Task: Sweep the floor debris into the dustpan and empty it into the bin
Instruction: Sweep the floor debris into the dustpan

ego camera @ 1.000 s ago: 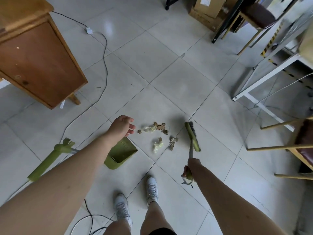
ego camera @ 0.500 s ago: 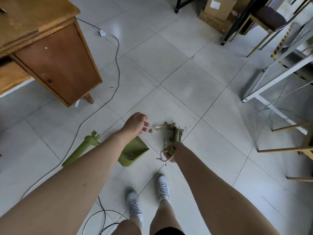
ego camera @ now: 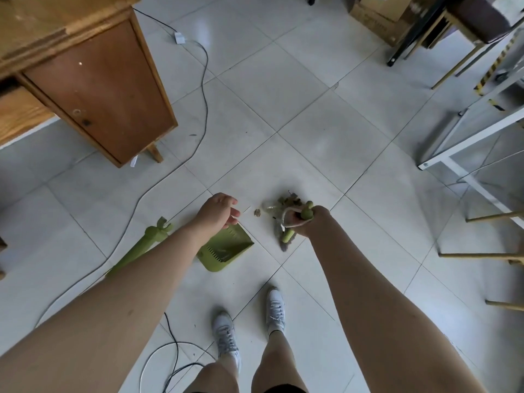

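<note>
Wooden cabinet (ego camera: 93, 89) at ten o'clock, thin cable (ego camera: 181, 154) trailing past its foot over pale floor tiles (ego camera: 326, 137). Cardboard boxes (ego camera: 374, 15) and cushioned chair (ego camera: 479, 21) at one o'clock; white metal frame (ego camera: 465, 143) at three.

One dustpan (ego camera: 226, 251), one brush (ego camera: 295, 225) — two shoes (ego camera: 226, 336), one desk (ego camera: 93, 80).

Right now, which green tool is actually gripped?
The short brush, held in the right hand. The dustpan lies untouched on the floor; the left hand hovers empty above it.
</note>
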Demonstrator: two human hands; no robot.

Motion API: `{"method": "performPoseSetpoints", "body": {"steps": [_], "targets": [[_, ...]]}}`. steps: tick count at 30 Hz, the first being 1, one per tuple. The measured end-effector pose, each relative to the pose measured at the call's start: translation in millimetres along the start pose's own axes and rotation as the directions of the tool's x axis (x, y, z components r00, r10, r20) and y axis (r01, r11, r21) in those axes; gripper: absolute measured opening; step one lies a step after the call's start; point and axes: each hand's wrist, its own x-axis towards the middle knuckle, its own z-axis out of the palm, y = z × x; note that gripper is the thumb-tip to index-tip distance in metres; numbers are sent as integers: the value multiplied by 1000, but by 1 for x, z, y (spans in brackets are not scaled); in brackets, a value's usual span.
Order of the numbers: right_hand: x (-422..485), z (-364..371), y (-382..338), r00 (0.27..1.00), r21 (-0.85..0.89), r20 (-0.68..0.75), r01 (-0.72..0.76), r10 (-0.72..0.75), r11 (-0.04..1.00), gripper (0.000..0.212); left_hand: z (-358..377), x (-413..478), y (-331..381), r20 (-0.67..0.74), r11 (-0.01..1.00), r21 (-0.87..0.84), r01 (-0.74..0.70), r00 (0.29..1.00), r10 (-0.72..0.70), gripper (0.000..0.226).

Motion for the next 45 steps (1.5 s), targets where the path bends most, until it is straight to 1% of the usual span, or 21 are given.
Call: {"method": "performPoseSetpoints", "body": {"steps": [1, 4, 5, 8, 10, 12, 14, 17, 19, 21, 23, 27, 30, 32, 35, 37, 38, 41, 43, 45], "targets": [[-7, 1, -7, 1000, 21, 1, -9, 9, 1000, 27, 1, 2, 2, 1, 1000, 5, 5, 1000, -5, 25], [-27, -3, -35, 997, 129, 46, -66, 61, 989, 46, 5, 6, 11, 8, 1000, 10, 14, 1000, -14, 26], [-31, -6, -47, 996, 142, 30, -83, 79, 986, 48, 7, 7, 15, 12, 1000, 8, 15, 1000, -15, 27], [-37, -15, -73, 995, 243, -49, -76, 90, 967, 26, 15, 7, 32, 25, 1000, 4, 2, 1000, -2, 28], [-37, -19, -86, 992, 291, -64, -84, 107, 953, 23, 21, 6, 44, 33, 1000, 8, -12, 999, 12, 29], [-41, -19, -98, 991, 283, -68, -94, 118, 955, 24, 28, 7, 55, 45, 1000, 17, -13, 999, 12, 30], [-45, -14, -112, 993, 194, -81, -73, 90, 978, 22, 35, 10, 64, 47, 999, 34, -14, 999, 12, 31], [-48, -2, -131, 997, 71, -82, 19, -13, 997, 21, 49, 18, 81, 14, 1000, 24, -12, 1000, 12, 29], [-46, 11, -143, 993, -69, -96, 65, -71, 996, 18, 61, 24, 92, -8, 1000, -7, -13, 1000, 13, 28], [-41, 24, -156, 986, -272, -127, 66, -104, 960, 19, 73, 30, 102, -13, 1000, -27, -6, 1000, 5, 28], [-30, 34, -169, 983, -407, -135, 61, -126, 912, 17, 85, 37, 111, -13, 1000, -31, 3, 1000, -3, 29], [10, 49, -188, 973, -485, -160, 68, -165, 872, 31, 96, 53, 117, -36, 1000, -25, -2, 999, 1, 28], [40, 50, -190, 964, -546, -201, 39, -176, 837, 24, 92, 63, 111, -77, 999, -43, 15, 997, -18, 27], [54, 43, -186, 962, -609, -213, 5, -170, 793, 8, 83, 68, 101, -112, 997, -72, 42, 992, -50, 26], [65, 37, -166, 962, -655, -210, -5, -175, 756, 16, 71, 70, 85, -153, 990, -113, 84, 983, -101, 27], [69, 36, -149, 968, -670, -217, -54, -126, 740, 31, 68, 67, 76, -162, 985, -132, 111, 978, -132, 28], [68, 38, -139, 969, -701, -213, -65, -122, 710, 34, 68, 65, 73, -158, 983, -139, 118, 978, -140, 28], [66, 41, -112, 982, -759, -161, -58, -100, 648, 30, 67, 59, 69, -145, 981, -157, 117, 979, -140, 28], [64, 39, -94, 989, -791, -145, -95, -34, 604, 34, 63, 56, 69, -151, 983, -158, 99, 981, -123, 27], [62, 35, -73, 990, -800, -141, -130, 28, 586, 32, 55, 53, 69, -155, 984, -159, 78, 983, -103, 27]]}}
